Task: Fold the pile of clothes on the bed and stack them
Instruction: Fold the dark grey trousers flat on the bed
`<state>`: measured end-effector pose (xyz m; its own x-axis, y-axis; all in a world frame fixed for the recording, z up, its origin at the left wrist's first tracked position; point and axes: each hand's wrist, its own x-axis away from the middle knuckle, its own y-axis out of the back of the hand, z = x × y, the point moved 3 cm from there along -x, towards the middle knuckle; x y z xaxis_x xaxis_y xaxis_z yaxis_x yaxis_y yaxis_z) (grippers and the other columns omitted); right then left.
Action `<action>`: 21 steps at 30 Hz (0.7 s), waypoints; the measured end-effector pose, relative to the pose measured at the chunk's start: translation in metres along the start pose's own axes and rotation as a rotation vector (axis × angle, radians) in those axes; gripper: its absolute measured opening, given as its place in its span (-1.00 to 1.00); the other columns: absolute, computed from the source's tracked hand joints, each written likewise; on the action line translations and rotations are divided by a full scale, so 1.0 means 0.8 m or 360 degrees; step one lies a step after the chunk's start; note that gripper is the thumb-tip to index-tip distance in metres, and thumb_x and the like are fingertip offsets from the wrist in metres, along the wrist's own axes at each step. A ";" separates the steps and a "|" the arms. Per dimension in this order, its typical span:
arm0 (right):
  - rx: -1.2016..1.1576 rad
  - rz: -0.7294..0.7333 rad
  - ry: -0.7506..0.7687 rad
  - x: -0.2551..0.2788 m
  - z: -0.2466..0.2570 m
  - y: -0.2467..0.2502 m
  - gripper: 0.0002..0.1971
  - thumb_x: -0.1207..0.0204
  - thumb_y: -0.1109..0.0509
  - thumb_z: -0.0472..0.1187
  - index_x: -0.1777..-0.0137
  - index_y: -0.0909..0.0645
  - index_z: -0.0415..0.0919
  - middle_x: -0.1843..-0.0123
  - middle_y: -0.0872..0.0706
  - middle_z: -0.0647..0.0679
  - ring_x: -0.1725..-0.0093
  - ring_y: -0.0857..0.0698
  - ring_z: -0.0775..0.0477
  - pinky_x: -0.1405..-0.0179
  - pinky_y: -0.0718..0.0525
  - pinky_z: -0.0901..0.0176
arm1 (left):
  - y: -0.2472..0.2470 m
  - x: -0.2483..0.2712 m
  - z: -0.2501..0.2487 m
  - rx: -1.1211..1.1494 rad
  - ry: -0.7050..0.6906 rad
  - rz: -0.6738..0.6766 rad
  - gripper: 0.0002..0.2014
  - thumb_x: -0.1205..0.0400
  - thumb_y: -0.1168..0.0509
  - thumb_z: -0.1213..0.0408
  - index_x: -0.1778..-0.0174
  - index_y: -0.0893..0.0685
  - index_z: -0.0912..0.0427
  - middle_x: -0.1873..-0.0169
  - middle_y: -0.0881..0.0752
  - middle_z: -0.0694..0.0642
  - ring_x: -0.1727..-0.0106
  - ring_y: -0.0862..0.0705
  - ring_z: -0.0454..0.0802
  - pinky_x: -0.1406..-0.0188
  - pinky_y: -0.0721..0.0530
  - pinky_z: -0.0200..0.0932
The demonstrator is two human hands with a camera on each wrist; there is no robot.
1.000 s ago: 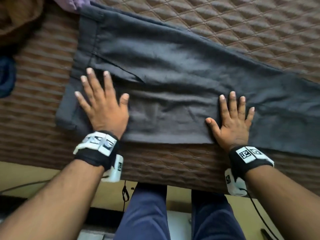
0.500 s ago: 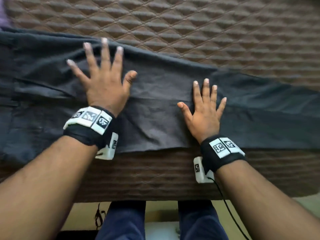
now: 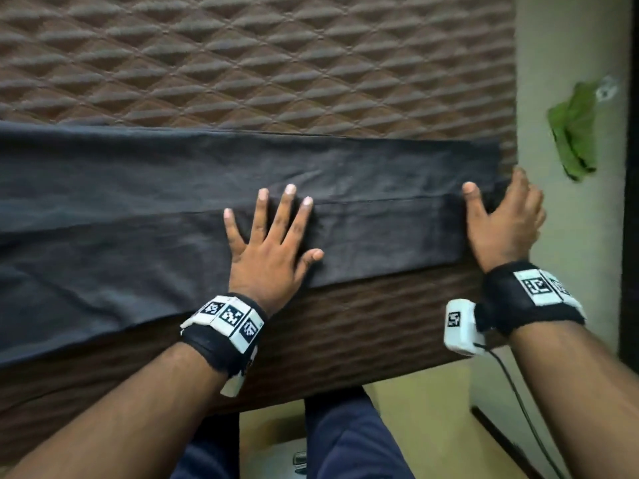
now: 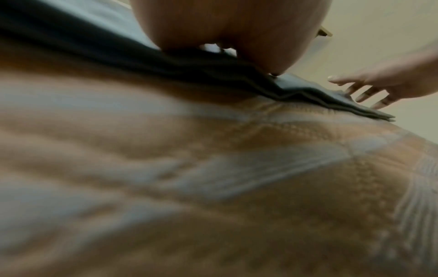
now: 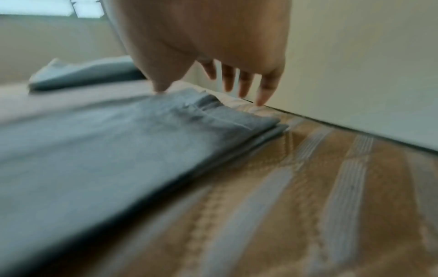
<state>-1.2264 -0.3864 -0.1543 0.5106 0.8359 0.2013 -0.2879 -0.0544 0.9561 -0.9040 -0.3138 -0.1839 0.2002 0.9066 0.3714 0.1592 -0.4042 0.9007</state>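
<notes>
Dark trousers (image 3: 173, 243) lay flat; left hand (image 3: 273, 250) pressed, fingers spread; right hand (image 3: 501, 219), fingers apart, should lift both hems together.

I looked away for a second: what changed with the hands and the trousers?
Both hands slid rightward along the trousers; the right hand has reached the hem end at the bed edge. The left hand still presses flat. Nothing gripped; trousers still lie flat.

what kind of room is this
Most likely a bedroom: dark trousers lie spread on a brown quilted bedspread that runs up to a plain wall, with another folded garment further along the bed.
</notes>
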 end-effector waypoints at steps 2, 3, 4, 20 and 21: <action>-0.0323 0.0139 -0.0159 -0.010 -0.011 -0.005 -0.28 -0.50 -0.47 0.19 -0.57 -0.39 -0.13 -0.31 -0.60 -0.20 -0.29 -0.57 -0.20 -0.36 -0.43 0.05 | -0.008 -0.006 -0.013 -0.0039 0.0094 0.0014 -0.27 -0.67 0.19 -0.32 -0.73 0.13 -0.07 -0.76 0.02 -0.03 -0.73 0.15 0.15 -0.48 0.43 0.45; -0.0488 0.0218 -0.0271 -0.015 -0.014 -0.010 -0.33 -0.44 -0.52 0.19 -0.47 -0.47 -0.09 -0.22 -0.67 -0.09 -0.18 -0.63 -0.10 -0.31 -0.52 0.11 | -0.012 -0.008 -0.016 -0.0055 0.0140 0.0014 -0.26 -0.67 0.22 -0.33 -0.72 0.22 -0.09 -0.75 0.08 -0.05 -0.73 0.21 0.14 -0.48 0.45 0.45; -0.0655 0.0276 -0.0355 -0.020 -0.017 -0.014 -0.41 -0.39 -0.57 0.17 -0.34 -0.56 -0.08 -0.12 -0.73 -0.02 -0.07 -0.70 -0.03 -0.23 -0.64 0.09 | -0.013 -0.010 -0.020 -0.0070 0.0177 0.0016 -0.26 -0.66 0.25 -0.34 -0.70 0.29 -0.11 -0.74 0.16 -0.07 -0.72 0.27 0.13 -0.48 0.47 0.45; -0.0425 0.0465 0.0149 -0.105 -0.018 0.105 -0.57 -0.57 -0.38 0.20 -0.25 -0.61 -0.10 -0.14 -0.72 -0.13 -0.07 -0.65 -0.06 0.16 -0.51 0.23 | 0.036 -0.028 -0.078 0.1004 -0.0398 -0.0447 -0.61 -0.71 -0.22 0.16 -0.37 -0.68 0.27 -0.44 -0.62 0.23 -0.49 -0.54 0.15 -0.55 -0.42 -0.05; -0.0495 0.0499 0.0212 -0.089 0.002 0.108 -0.57 -0.50 -0.39 0.29 -0.18 -0.62 0.00 -0.10 -0.74 -0.07 -0.05 -0.67 -0.02 0.09 -0.57 0.24 | 0.042 -0.022 -0.065 0.1099 -0.0323 -0.0491 -0.65 -0.71 -0.25 0.18 -0.33 -0.72 0.26 -0.35 -0.70 0.18 -0.39 -0.61 0.07 -0.47 -0.49 -0.09</action>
<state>-1.2860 -0.4517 -0.0858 0.2574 0.8692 0.4222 -0.6515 -0.1665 0.7401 -0.9524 -0.3369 -0.1485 0.2114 0.9772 0.0185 0.7886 -0.1817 0.5874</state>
